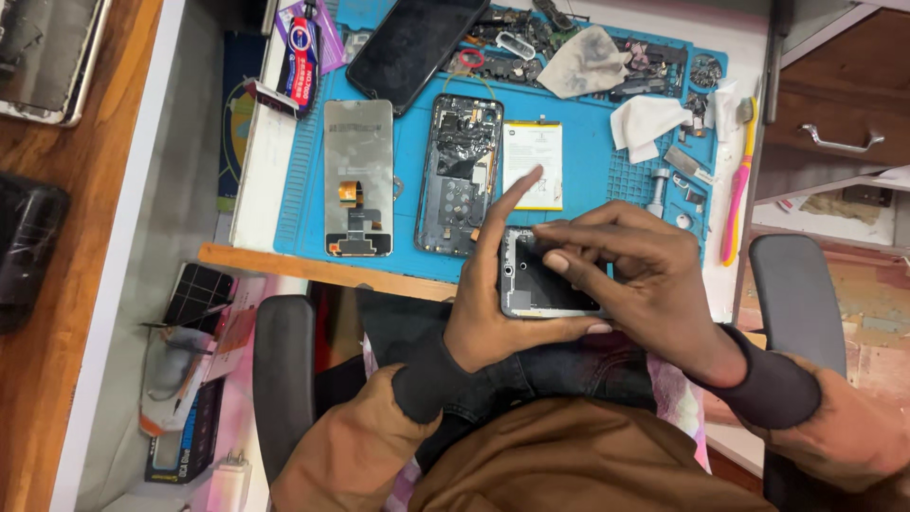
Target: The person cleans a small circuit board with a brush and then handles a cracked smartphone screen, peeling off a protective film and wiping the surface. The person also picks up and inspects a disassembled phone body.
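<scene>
item: phone back frame, dark with a pale rim, held above the lap at the near edge of the counter. it is cradled from below and from its 9 o'clock side by the left hand, thumb along the near edge, index finger raised straight toward 12 o'clock, the other fingers closed on the frame. the right hand is laid over the frame from 3 o'clock, its fingers bunched together and pressed on the frame's upper right part.

beyond, at 12 o'clock of the hands, a blue work mat is spread on the counter. on it, from 9 to 3 o'clock: a grey display panel lying face down with an orange flex; an opened phone body with its board exposed; a white battery, partly covered by the raised index finger; two crumpled white wipes. a pink toothbrush is laid at the mat's 3 o'clock edge.

farthest, at 12 o'clock: a black phone lying screen up, and small loose parts in a heap.
</scene>
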